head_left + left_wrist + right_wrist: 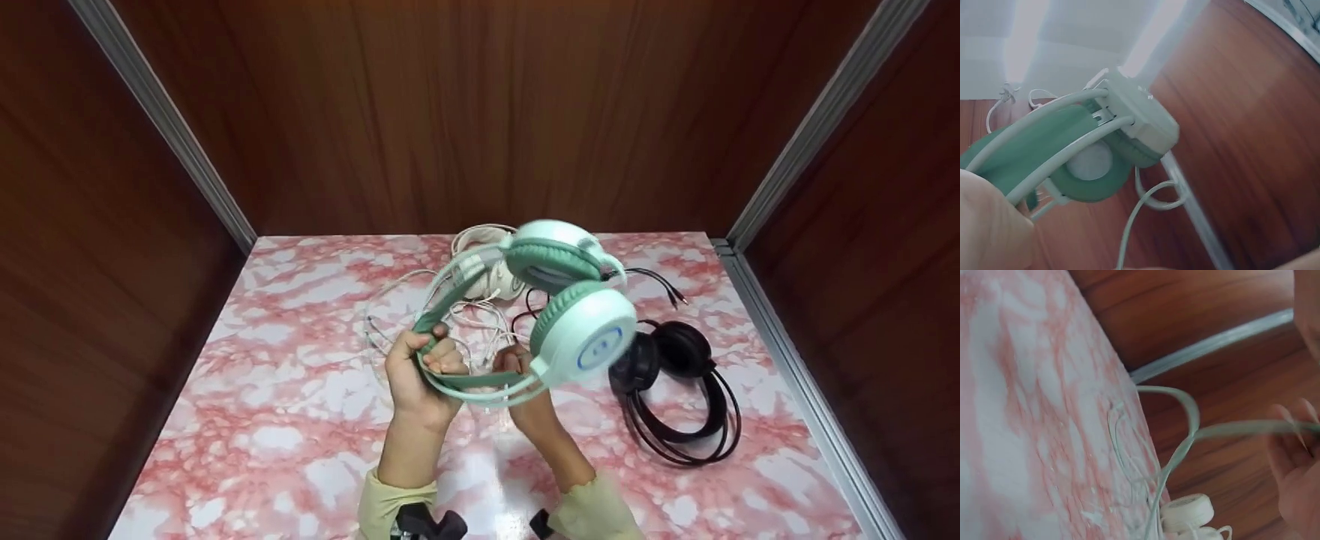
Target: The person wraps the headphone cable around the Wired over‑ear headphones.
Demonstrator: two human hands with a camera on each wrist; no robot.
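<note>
Left hand: curls round the padded headband; the left hand [424, 379] grips the bend, thumb and fingers meeting about it
Right hand: just beside that grip, partly behind the headband in the head view; in the right wrist view the right hand [1300, 486] curls its fingers about a thin pale-green cable [1238, 430]
Mint headphones: held above the table; mint-green headphones with round padded ear cups [581, 345] stretch away from the left grip, towards the right
White headphones: beyond the grip, partly hidden; cream-white headphones [501, 282] lie among tangled pale cords
Black headphones: right of both hands; glossy black over-ear headphones [684, 351] rest on the pink-and-white marbled tabletop [277, 409]
Progress: the mint pair is already off the table; its cable seems loose and unbundled, so handling looks unfinished
</note>
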